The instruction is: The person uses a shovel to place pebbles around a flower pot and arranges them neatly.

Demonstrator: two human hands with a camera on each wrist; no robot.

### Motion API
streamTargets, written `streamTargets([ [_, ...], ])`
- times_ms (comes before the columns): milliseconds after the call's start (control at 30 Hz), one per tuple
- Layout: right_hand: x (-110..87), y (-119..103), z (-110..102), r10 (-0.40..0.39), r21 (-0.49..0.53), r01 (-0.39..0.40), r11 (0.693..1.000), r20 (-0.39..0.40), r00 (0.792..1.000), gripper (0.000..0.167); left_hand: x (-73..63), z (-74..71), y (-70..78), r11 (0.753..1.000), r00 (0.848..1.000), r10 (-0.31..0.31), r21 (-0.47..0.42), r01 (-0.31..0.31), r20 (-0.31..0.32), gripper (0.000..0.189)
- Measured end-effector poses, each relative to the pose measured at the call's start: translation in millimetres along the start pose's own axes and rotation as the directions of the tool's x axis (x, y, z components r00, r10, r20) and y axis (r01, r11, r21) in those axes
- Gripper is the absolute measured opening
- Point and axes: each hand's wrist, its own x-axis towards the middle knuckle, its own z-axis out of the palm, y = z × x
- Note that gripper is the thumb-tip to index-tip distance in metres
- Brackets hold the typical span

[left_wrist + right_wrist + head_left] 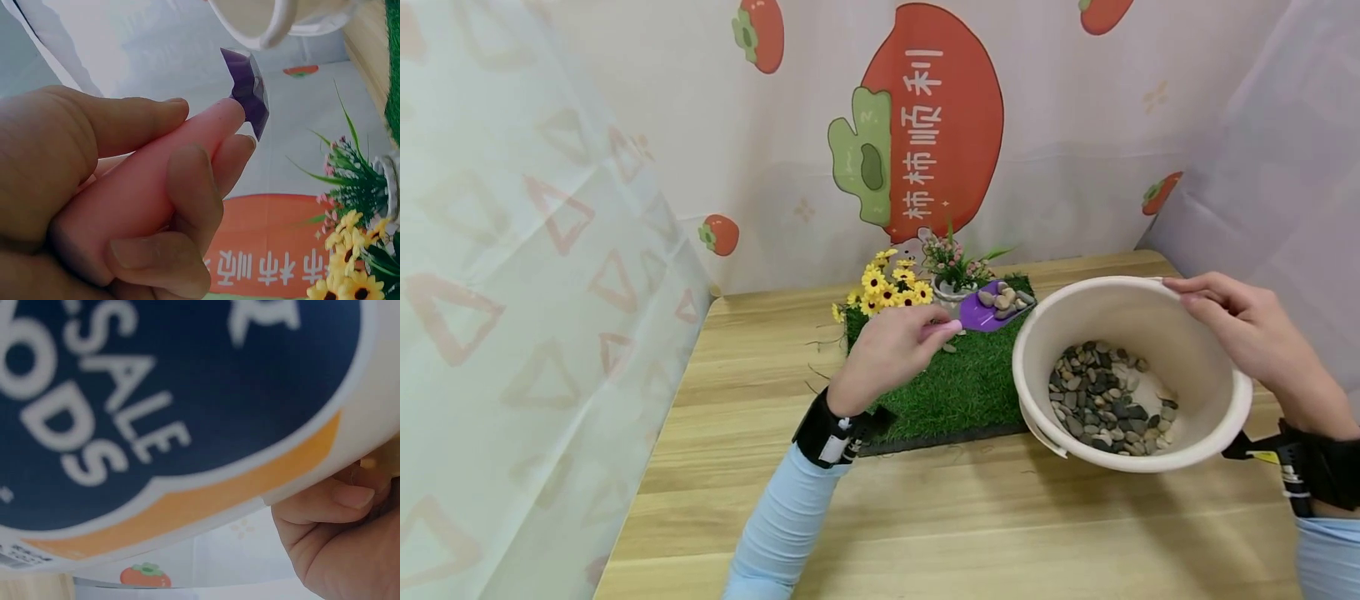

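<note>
My left hand (pixel 887 354) grips the pink handle of a small shovel (pixel 979 317), fingers and thumb wrapped round it, as the handle (pixel 147 178) in the left wrist view also shows. On the purple blade lie several pebbles (pixel 1006 298), just left of a cream-white bucket (pixel 1206 375). My right hand (pixel 1255 329) pinches the bucket's far right rim, with the thumb over the edge. The bucket's mouth leans toward me, and grey, black and tan stones (pixel 1105 400) lie inside. Whether its base touches the table is hidden. A dark blue label (pixel 206 394) covers its side.
Behind the left hand a mat of artificial grass (pixel 947 392) lies on the wooden table (pixel 737 467). Yellow flowers (pixel 887 287) and a white pot of pink flowers (pixel 955 271) stand at its back edge. Printed cloth walls (pixel 775 183) enclose the table.
</note>
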Motion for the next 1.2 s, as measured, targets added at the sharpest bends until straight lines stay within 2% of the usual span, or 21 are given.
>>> streamTargets([
  [100,0.6,0.6,-0.5,-0.004,0.006,0.004,1.000,-0.004,1.000,0.025,-1.8,-0.6,-3.7,1.000,1.000,-0.013,0.004,0.013,-0.011,0.028],
  [300,0.0,0.5,-0.9,-0.015,0.021,0.015,1.000,-0.006,1.000,0.024,-2.9,3.3,-10.8,0.999,0.999,-0.042,-0.006,0.043,0.010,0.027],
  [533,-0.9,0.7,-0.8,-0.006,0.041,0.006,0.999,-0.014,1.000,0.025,-4.4,15.8,-23.1,0.994,0.994,-0.092,-0.047,0.094,0.052,0.027],
  [867,-1.7,-1.9,0.0,-0.003,-0.029,0.003,1.000,0.006,1.000,0.025,-4.2,29.7,-33.4,0.993,0.990,-0.114,-0.026,0.116,0.080,0.029],
  [1200,-3.2,-0.2,-0.1,0.001,-0.023,0.000,1.000,0.005,1.000,0.025,-1.1,44.5,-42.0,0.989,0.983,-0.141,-0.021,0.145,0.116,0.029],
])
